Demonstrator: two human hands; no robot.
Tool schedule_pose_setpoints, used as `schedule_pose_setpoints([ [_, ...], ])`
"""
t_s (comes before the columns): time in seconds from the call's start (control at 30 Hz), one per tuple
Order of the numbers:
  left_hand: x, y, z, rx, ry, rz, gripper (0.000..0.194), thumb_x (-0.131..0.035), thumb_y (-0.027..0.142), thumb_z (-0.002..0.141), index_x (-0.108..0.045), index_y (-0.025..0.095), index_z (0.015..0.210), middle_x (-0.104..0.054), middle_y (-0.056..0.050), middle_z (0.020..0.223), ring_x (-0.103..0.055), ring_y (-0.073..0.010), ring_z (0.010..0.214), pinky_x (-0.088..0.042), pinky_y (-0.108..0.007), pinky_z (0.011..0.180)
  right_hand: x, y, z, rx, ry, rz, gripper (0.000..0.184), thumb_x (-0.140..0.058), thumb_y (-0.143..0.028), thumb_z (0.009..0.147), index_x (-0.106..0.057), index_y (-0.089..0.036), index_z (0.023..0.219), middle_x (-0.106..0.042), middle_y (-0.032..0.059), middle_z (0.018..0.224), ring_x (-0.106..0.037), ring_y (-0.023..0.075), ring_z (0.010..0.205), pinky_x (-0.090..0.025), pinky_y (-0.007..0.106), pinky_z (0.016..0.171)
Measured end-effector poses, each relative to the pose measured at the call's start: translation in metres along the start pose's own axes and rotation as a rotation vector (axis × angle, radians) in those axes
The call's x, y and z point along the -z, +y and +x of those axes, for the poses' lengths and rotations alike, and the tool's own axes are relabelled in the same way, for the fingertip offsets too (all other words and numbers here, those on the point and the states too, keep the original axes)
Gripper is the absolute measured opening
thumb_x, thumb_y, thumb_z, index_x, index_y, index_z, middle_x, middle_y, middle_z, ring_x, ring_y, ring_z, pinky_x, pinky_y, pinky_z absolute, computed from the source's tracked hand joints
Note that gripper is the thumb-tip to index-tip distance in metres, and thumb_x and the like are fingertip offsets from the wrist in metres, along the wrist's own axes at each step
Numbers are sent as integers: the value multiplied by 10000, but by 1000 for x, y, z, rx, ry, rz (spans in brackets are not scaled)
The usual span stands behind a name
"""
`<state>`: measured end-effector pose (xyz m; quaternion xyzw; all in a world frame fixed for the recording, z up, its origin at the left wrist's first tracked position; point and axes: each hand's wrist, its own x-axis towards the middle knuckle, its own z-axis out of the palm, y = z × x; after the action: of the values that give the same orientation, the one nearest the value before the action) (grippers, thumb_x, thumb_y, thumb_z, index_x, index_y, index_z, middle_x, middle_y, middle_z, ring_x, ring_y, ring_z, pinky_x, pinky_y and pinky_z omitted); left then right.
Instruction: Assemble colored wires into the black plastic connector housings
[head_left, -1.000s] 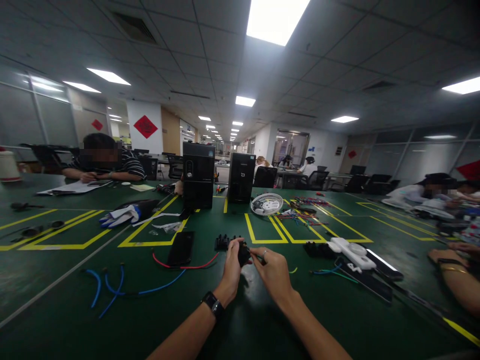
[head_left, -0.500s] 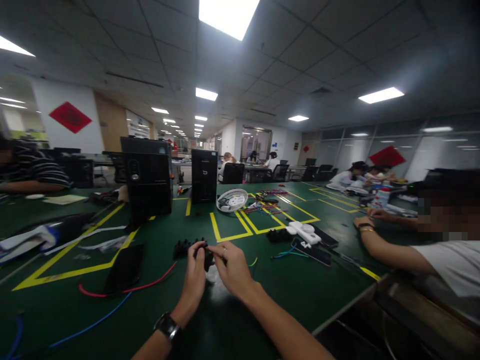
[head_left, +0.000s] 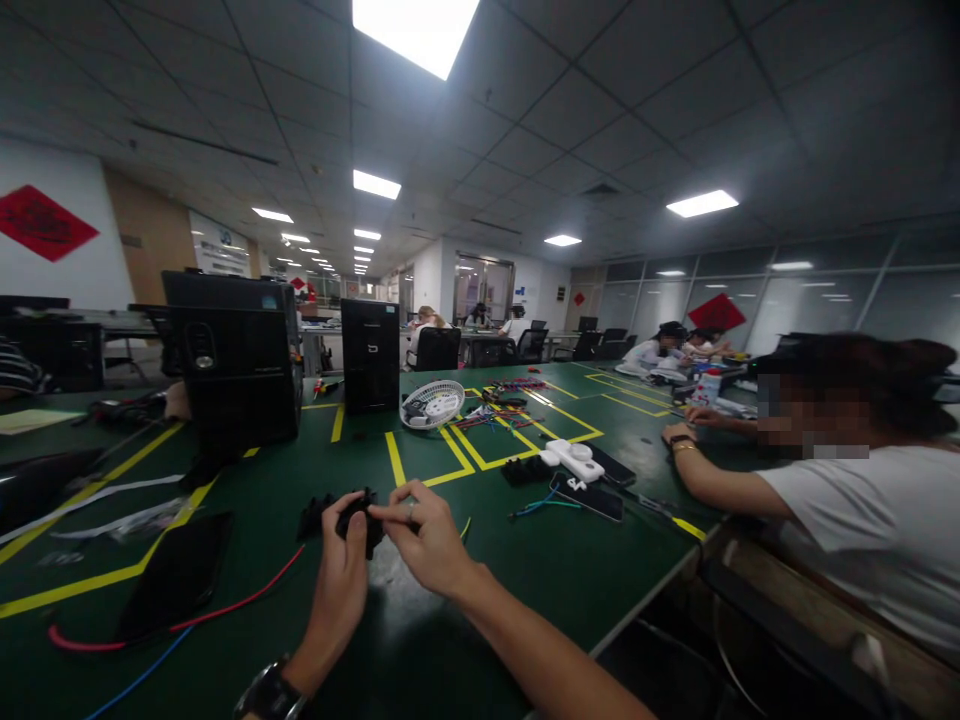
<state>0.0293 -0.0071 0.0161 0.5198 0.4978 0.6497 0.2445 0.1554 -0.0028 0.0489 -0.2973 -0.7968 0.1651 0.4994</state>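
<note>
Left of the black connector (head_left: 358,518) I see a red wire (head_left: 225,610) lying loose on the green table (head_left: 585,580); my left hand (head_left: 339,580) is closed around the connector, and my right hand (head_left: 427,535) pinches its top edge, so fitting looks unfinished; since the earlier frame my view has swung right, bringing a seated co-worker (head_left: 862,500) into view.

Two black computer towers (head_left: 232,360) (head_left: 370,355), one white fan grille (head_left: 431,404) — one red wire (head_left: 225,608), one blue wire (head_left: 142,677).
</note>
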Motion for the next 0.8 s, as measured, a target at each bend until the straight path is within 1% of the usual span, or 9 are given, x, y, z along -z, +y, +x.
schedule_pose_setpoints([
  [0.13,0,-7,2,16,3,-32,444,-385,546,853,-464,219,1143,-525,-76,1133,-501,-255,1098,-381,-446,971,0,3,5,18,-32,-10,282,-499,-197,898,-654,-272,1121,-548,19,960,-553,122,894,-450,232,801],
  [0.27,2,-12,5,31,-14,-54,420,-402,533,854,-487,223,1124,-536,-69,1126,-501,-248,1100,-364,-440,985,1,2,-2,57,-95,-87,307,-469,-209,916,-612,-255,1184,-558,39,1017,-551,129,945,-441,237,836],
  [0.33,2,-12,7,43,-24,-43,423,-405,540,848,-505,216,1101,-555,-65,1091,-521,-244,1063,-381,-433,963,2,1,-5,41,-126,-153,327,-484,-206,911,-578,-239,1223,-576,52,1063,-551,138,991,-431,243,868],
  [0.4,3,-12,9,66,-10,-24,445,-396,555,843,-515,206,1091,-569,-66,1060,-541,-244,1022,-406,-427,926,6,-2,-5,-19,-152,-243,326,-492,-218,911,-562,-206,1229,-612,65,1073,-566,148,1003,-423,245,881],
  [0.5,4,-13,10,78,17,18,469,-382,571,840,-518,196,1087,-584,-69,1019,-562,-244,965,-428,-410,871,15,-8,5,-104,-292,-453,260,-437,-267,939,-643,-168,1062,-684,79,943,-627,171,891,-439,252,806],
  [0.57,5,-14,9,79,-14,25,482,-388,574,838,-513,191,1101,-593,-64,967,-579,-235,895,-444,-390,815,22,-13,14,-97,-408,-594,300,-416,-306,944,-676,-158,926,-701,92,854,-647,190,815,-438,262,743],
  [0.63,3,-15,8,93,-56,-7,496,-393,573,839,-503,187,1129,-594,-56,928,-585,-222,829,-455,-366,752,25,-19,19,-68,-452,-669,318,-428,-337,937,-678,-152,871,-702,100,817,-652,201,795,-427,263,716],
  [0.7,2,-14,7,104,-19,-48,485,-378,562,853,-498,193,1144,-588,-58,961,-579,-215,856,-453,-351,756,21,-23,17,-55,-429,-678,318,-414,-328,946,-669,-156,862,-702,95,820,-651,193,796,-418,253,706],
  [0.8,-1,-10,5,105,140,-86,440,-363,540,872,-519,205,1110,-569,-65,1067,-542,-212,994,-429,-336,836,8,-25,5,-64,-353,-666,299,-368,-259,962,-642,-157,901,-696,82,848,-647,170,781,-414,239,693],
])
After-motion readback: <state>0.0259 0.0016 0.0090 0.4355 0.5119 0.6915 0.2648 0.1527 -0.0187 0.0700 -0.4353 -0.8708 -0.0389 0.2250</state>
